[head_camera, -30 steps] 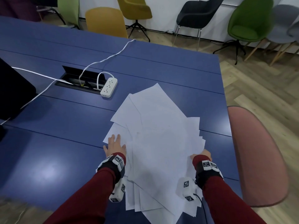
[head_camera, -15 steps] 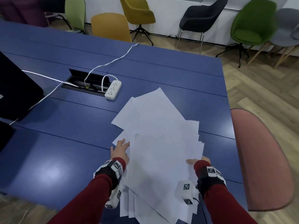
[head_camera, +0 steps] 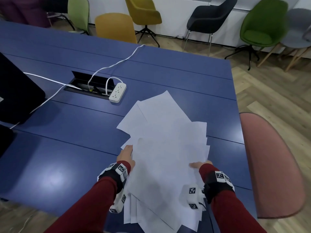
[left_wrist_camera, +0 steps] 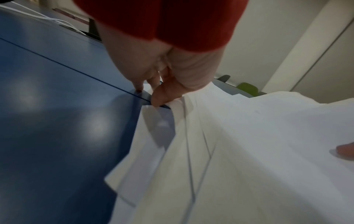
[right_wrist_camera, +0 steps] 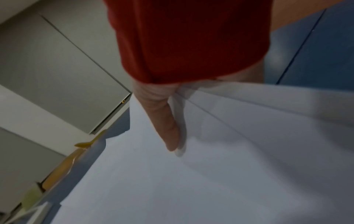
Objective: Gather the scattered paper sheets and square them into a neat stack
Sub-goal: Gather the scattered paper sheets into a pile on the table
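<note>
I pinch the sheets [head_camera: 165,157] at both side edges, left hand [head_camera: 126,156] and right hand [head_camera: 199,164], lifting the near end to slide them together on the table [head_camera: 67,148].

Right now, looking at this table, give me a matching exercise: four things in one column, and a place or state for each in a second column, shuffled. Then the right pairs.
Things:
1. paper sheets
2. power strip
3. pink chair
4. left hand

Places or states:
A. beside the open cable hatch in the table
B. at the left edge of the pile, fingers tucked under it
C. fanned out, overlapping, not yet squared
D. off the table's right side

Pairs: 1-C, 2-A, 3-D, 4-B
</note>
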Tool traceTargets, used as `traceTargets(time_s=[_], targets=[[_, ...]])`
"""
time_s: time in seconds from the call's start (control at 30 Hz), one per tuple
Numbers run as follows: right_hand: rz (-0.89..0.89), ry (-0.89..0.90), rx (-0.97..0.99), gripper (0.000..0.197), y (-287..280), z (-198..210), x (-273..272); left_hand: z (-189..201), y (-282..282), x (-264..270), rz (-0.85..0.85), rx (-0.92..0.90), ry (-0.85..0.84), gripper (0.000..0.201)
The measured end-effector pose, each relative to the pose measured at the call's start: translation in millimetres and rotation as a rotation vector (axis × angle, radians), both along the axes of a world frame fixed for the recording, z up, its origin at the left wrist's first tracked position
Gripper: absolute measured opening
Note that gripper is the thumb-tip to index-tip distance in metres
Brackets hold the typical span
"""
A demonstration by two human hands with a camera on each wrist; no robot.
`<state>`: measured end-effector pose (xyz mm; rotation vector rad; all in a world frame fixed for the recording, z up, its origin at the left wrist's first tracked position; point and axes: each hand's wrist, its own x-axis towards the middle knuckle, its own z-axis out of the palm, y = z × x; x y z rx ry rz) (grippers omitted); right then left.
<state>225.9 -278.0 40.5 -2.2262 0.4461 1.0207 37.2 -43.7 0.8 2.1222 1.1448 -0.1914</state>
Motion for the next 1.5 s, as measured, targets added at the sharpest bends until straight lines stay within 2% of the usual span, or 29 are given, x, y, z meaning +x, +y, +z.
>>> traceTargets(time_s=[0.1, 0.2, 0.27, 0.4, 0.57, 0.67, 0.8, 0.9, 0.97, 1.03, 1.1, 1.17, 1.23, 1.3, 1.33, 1.43, 1.5], targets=[[0.055, -0.002, -0.077, 0.066, -1.7, -7.3, -3.5, 8.7, 1.9, 2.8, 0.026, 0.048, 0.029, 0.032], [0.024, -0.034, -0.083, 0.059, -9.0, -16.2, -2.6, 2.7, 19.4, 9.9, 0.131, 0.051, -0.042, 0.043], [0.033, -0.067, -0.084, 0.058, -14.8, -19.2, -2.9, -2.8, 27.7, 15.4, 0.173, 0.144, -0.08, 0.05], [0.05, -0.167, -0.023, 0.053, -21.8, -24.0, -0.8, -14.7, 32.6, 27.9, 0.019, 0.208, 0.002, 0.076], [0.008, -0.199, 0.054, 0.046, -30.7, -18.9, -4.6, -24.6, 29.1, 40.3, -0.17, 0.176, 0.132, 0.085], [-0.025, -0.186, 0.054, 0.049, -35.0, -27.0, -5.8, -23.4, 25.9, 45.2, -0.173, 0.136, 0.108, 0.085], [-0.055, -0.142, 0.145, 0.04, -39.5, -38.4, -4.0, -20.4, 14.1, 35.9, -0.246, 0.143, 0.077, 0.091], [-0.08, -0.113, 0.218, 0.051, -41.4, -28.8, -1.5, -13.0, 2.3, 24.5, -0.254, 0.097, 0.004, 0.085], [-0.064, -0.13, 0.239, 0.054, -42.7, -24.9, 0.0, -9.5, -0.4, 17.4, -0.179, -0.009, -0.122, 0.072], [-0.046, -0.155, 0.258, 0.052, -43.6, -27.4, 0.9, -9.3, 0.1, 12.7, -0.012, -0.084, -0.287, 0.064], [-0.064, -0.187, 0.28, 0.048, -44.0, -32.6, 1.1, -10.0, 1.4, 11.7, 0.221, -0.178, -0.432, 0.066], [-0.084, -0.208, 0.276, 0.048, -43.8, -38.8, 0.7, -10.0, 2.7, 13.6, 0.397, -0.293, -0.463, 0.078], [-0.084, -0.22, 0.267, 0.048, -42.1, -43.2, -0.4, -11.9, 3.7, 15.5, 0.419, -0.302, -0.401, 0.096], [-0.072, -0.249, 0.253, 0.045, -37.6, -45.6, -1.2, -13.0, 4.9, 18.2, 0.365, -0.246, -0.308, 0.108], [-0.058, -0.27, 0.247, 0.044, -33.8, -46.3, -0.9, -12.7, 5.5, 19.8, 0.325, -0.203, -0.249, 0.108], [0.043, -0.363, 0.16, 0.057, -20.8, -41.3, -0.1, -7.6, 6.4, 26.4, 0.171, -0.069, -0.058, 0.086], [0.125, -0.375, 0.146, 0.064, -14.0, -37.8, 1.0, -3.2, 4.7, 30.8, 0.117, -0.037, 0.02, 0.081]])
